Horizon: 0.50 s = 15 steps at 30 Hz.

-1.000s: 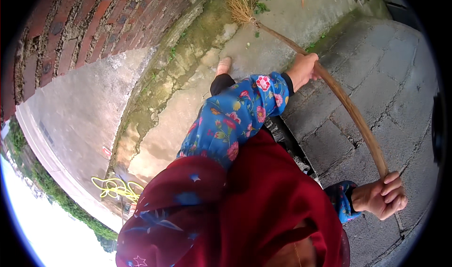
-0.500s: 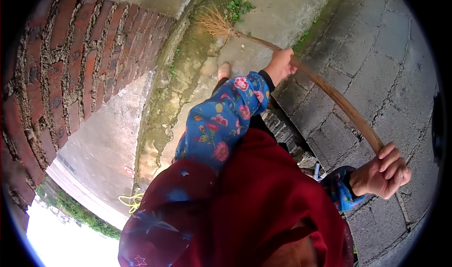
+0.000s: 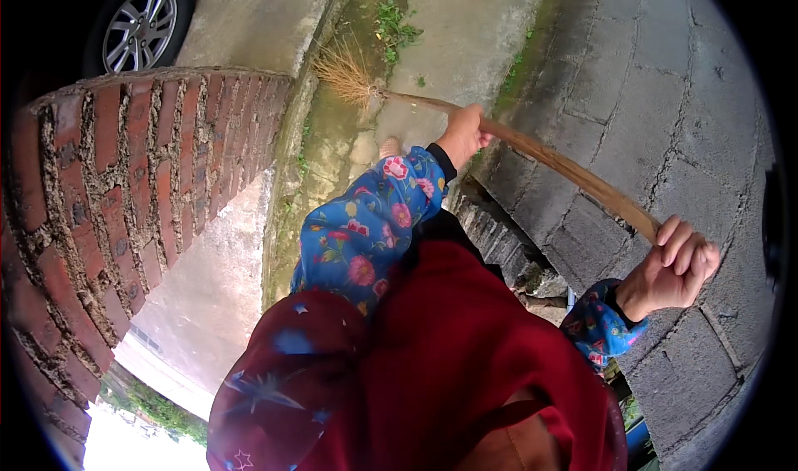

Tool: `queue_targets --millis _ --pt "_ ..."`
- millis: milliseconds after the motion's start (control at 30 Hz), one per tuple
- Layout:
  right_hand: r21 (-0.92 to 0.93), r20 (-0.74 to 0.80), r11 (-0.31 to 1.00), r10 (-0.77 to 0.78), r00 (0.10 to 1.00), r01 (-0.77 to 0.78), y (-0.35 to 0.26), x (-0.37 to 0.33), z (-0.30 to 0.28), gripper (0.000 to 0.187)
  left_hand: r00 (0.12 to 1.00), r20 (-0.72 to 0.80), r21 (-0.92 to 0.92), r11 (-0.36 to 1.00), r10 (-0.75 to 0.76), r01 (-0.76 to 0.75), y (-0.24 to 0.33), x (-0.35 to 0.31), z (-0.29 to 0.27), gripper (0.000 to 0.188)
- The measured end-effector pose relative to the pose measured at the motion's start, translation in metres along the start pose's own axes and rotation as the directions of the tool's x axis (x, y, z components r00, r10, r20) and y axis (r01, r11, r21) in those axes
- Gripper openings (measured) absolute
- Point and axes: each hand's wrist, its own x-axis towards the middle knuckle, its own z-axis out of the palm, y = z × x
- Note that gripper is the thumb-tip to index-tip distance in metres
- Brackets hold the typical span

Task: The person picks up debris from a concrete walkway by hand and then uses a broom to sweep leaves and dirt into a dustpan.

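A broom with a long wooden handle [image 3: 573, 172] slants across the view from upper left to lower right. Its bundled twig head [image 3: 345, 76] rests at the edge of the concrete, by a mossy strip. Partway down the handle, nearer the twigs, my left hand [image 3: 467, 133] is wrapped round the wood. My right hand [image 3: 673, 270] grips the handle's top end, with curled fingers. Both forearms wear blue floral sleeves [image 3: 357, 230] with dark cuffs.
A red brick wall [image 3: 125, 188] curves along the left, with a car wheel [image 3: 140, 26] beyond it. A grey block wall [image 3: 657, 138] stands on the right. Green weeds [image 3: 395, 30] grow past the broom head. My shoe [image 3: 389, 147] shows beyond the left sleeve.
The broom head and my left hand have shifted left and a little down in the view. The view has tilted, bringing more of the car wheel in. Both hands keep their hold.
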Motion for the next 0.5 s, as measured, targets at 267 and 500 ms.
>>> queue_targets --millis 267,500 --pt "-0.207 -0.173 0.961 -0.221 0.960 0.184 -0.050 -0.007 -0.011 0.019 0.971 0.223 0.051 0.994 0.084 -0.098 -0.001 -0.002 0.082 0.017" --pt "-0.073 -0.048 0.996 -0.057 0.997 0.054 -0.108 0.031 -0.084 0.023 0.921 0.363 0.021 0.990 -0.141 0.143 -0.101 -0.047 0.079 0.025"
